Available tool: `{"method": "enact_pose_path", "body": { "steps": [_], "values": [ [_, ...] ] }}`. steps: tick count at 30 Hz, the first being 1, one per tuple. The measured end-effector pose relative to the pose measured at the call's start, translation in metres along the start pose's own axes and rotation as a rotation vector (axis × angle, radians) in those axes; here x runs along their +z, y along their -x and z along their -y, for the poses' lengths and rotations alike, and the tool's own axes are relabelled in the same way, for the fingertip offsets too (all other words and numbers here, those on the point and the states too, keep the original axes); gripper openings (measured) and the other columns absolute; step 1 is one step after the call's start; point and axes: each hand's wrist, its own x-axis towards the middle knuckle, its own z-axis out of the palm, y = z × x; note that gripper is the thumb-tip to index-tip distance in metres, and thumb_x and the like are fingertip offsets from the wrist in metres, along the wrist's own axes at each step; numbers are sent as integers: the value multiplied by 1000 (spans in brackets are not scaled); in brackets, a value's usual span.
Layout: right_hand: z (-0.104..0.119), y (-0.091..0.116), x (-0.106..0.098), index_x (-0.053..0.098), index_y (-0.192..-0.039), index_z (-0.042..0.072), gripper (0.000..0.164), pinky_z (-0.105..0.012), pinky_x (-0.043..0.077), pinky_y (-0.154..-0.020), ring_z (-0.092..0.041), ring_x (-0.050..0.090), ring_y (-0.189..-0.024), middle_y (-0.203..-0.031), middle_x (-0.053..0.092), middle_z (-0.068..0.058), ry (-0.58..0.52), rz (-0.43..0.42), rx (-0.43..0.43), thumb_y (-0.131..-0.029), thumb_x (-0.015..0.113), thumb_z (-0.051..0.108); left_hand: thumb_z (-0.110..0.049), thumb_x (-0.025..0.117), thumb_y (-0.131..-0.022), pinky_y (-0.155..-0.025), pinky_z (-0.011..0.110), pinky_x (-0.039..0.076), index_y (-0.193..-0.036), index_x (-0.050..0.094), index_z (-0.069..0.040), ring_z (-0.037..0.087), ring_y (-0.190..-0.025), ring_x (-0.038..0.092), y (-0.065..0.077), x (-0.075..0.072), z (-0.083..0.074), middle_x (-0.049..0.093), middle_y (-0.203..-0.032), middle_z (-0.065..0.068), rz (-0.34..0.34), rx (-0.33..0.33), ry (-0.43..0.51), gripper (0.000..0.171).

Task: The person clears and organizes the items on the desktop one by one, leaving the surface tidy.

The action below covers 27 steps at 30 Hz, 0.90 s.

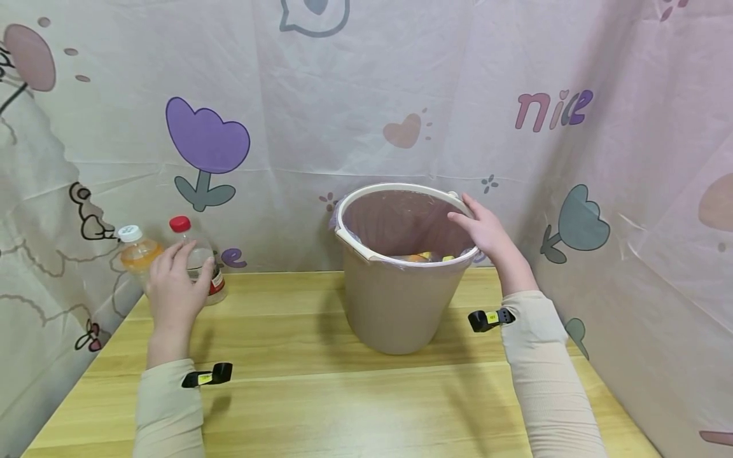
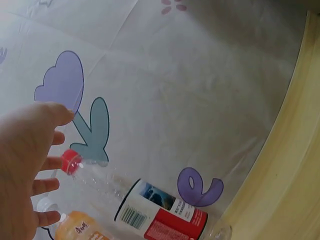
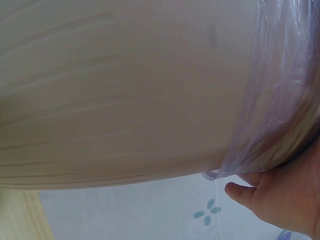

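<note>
A beige trash bin (image 1: 395, 305) with a pale rim stands upright on the table, lined with a translucent purple bag (image 3: 270, 100). My right hand (image 1: 487, 230) holds its rim on the right side; in the right wrist view part of the hand (image 3: 290, 195) shows below the bag's edge. My left hand (image 1: 176, 286) is by a clear plastic bottle (image 1: 199, 254) with a red cap and a red-and-white label. Its fingers are spread and loosely bent, with no grip seen in the left wrist view. Beside it stands an orange-labelled bottle (image 1: 140, 254) with a white cap.
Orange and yellow items (image 1: 424, 257) lie inside the bin, mostly hidden by its rim. The wooden table (image 1: 321, 407) meets a printed cloth backdrop (image 1: 298, 127) behind and at both sides. Both bottles stand at the table's back left, close to the cloth.
</note>
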Motion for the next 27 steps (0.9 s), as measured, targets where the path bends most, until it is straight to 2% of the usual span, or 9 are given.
{"method": "enact_pose_path", "body": {
  "steps": [6,16,21,27],
  "values": [
    [0,0,1,9,-158,16,75,-63,14,-118,-40,11,-151,-164,11,-14,6,-1,-5,-99,43,48,-35,54,-96,-109,67,24,-141,49,-9,44,-138,35,0,-2,7,44,-148,19,31,-112,3,52],
    [-1,0,1,9,-158,16,73,-66,15,-116,-41,11,-150,-164,10,-14,-11,-1,-4,-99,43,45,-37,52,-96,-115,60,21,-149,37,-8,43,-140,32,-7,5,18,38,-152,20,55,-200,25,62],
    [0,0,2,9,-158,17,74,-64,14,-117,-40,10,-151,-165,10,-13,-5,3,-6,-99,43,46,-37,50,-96,-117,60,19,-153,27,-9,43,-142,29,-10,8,19,33,-155,21,65,-255,14,67],
    [1,1,1,7,-158,18,74,-65,14,-117,-40,10,-151,-165,9,-13,-15,8,-2,-100,43,46,-39,51,-96,-117,59,21,-154,25,-10,42,-143,29,-15,9,19,31,-157,19,65,-303,18,69]
  ]
}}
